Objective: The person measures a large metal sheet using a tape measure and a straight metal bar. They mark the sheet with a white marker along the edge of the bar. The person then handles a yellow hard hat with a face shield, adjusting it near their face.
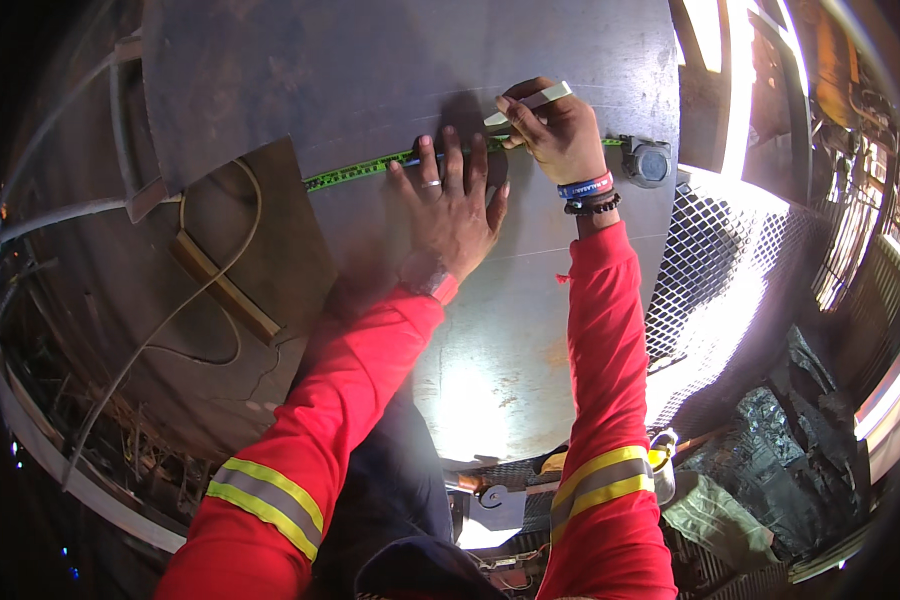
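A green tape measure blade (360, 173) runs across a grey metal sheet (530, 290), its dark case (649, 162) lying near the sheet's right edge. My left hand (452, 205) lies flat with fingers spread, fingertips over the blade and pressing it to the sheet. In my right hand (560, 130) is a pale flat stick of marking chalk (530, 103), pinched between thumb and fingers. That hand is just right of the left one, beside the blade. Faint straight lines show on the sheet above and below the tape.
An angled metal bar (225, 290) and a thin looping cable (160, 325) lie left of the sheet. Expanded metal mesh (705, 250) borders its right side. A white cup-like container (662, 465) and crumpled dark plastic sheeting (770, 450) are at the lower right.
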A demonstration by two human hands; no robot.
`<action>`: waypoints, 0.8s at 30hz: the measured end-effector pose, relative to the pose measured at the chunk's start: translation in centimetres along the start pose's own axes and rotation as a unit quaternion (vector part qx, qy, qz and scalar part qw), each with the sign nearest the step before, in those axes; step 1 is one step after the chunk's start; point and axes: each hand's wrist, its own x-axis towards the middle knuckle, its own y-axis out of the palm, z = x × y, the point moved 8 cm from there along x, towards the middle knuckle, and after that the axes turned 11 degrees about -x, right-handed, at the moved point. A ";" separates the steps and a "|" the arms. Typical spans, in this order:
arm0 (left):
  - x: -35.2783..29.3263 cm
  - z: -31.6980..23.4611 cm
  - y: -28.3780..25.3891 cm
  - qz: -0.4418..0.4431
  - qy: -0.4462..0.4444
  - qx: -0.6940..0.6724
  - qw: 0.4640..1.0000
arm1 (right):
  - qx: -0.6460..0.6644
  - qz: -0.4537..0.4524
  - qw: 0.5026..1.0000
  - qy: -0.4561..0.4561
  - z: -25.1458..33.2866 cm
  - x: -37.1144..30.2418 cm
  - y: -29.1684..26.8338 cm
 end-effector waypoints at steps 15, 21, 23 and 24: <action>0.1 0.3 0.2 0.004 0.018 0.023 1.000 | -0.180 0.033 0.974 -0.136 0.5 0.7 0.7; 0.2 0.2 0.2 0.005 0.016 0.025 1.000 | -0.200 0.034 0.969 -0.144 1.1 0.5 0.9; 0.2 0.1 0.3 0.007 0.018 0.027 0.999 | -0.210 0.005 0.964 -0.166 1.7 0.2 0.7; 0.2 0.2 0.2 0.007 0.017 0.030 0.999 | -0.221 -0.023 0.957 -0.187 2.5 -0.1 0.7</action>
